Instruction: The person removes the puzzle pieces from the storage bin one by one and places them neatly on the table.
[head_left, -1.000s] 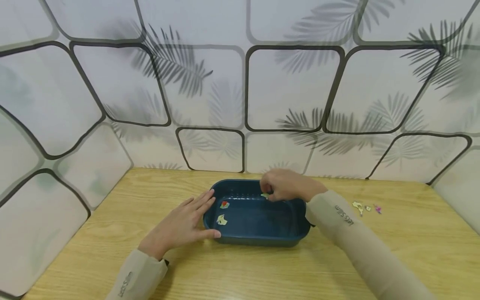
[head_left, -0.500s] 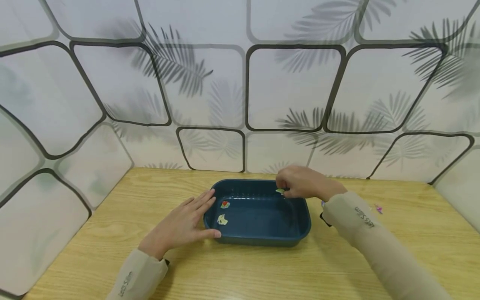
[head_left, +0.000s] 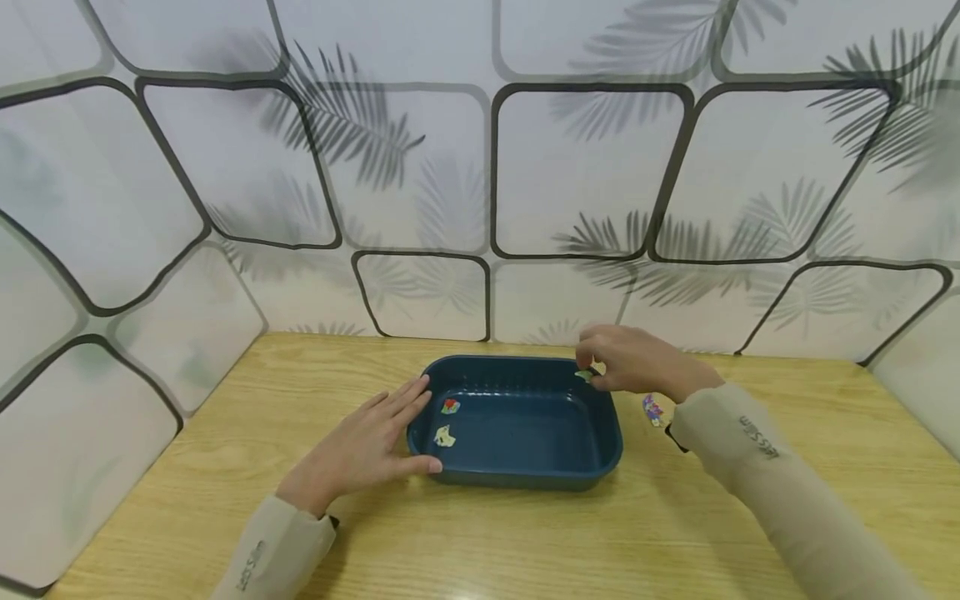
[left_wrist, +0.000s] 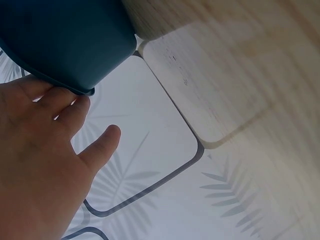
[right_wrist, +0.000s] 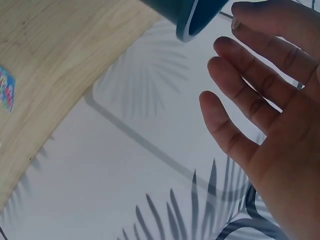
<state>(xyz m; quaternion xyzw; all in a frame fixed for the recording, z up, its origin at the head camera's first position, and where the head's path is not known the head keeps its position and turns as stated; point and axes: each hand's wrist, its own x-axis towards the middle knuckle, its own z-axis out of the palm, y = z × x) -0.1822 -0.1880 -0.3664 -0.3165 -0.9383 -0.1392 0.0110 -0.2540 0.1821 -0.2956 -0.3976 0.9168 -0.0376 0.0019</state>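
A dark blue rectangular basin [head_left: 517, 481] stands on the table. My left hand [head_left: 367, 446] rests against its left end, fingers straight along the rim and thumb at the near corner; in the left wrist view the fingertips touch the rim. My right hand [head_left: 637, 362] is over the basin's far right corner, pinching a small pale green sticker [head_left: 583, 376] between thumb and forefinger. In the right wrist view its other fingers [right_wrist: 222, 122] are spread loosely. Inside the basin at the left lie a red and green sticker [head_left: 450, 407] and a cream one [head_left: 444, 436].
A purple, pink and blue sticker [head_left: 652, 410] lies on the wooden table [head_left: 480, 542] to the right of the basin, partly behind the right sleeve [head_left: 750, 442]. Behind the table rises a patterned backdrop [head_left: 585, 175] with leaf shapes.
My right hand has moved right along the basin's far side to the far right corner, still pinching the green sticker. The left hand and the basin stay in place.
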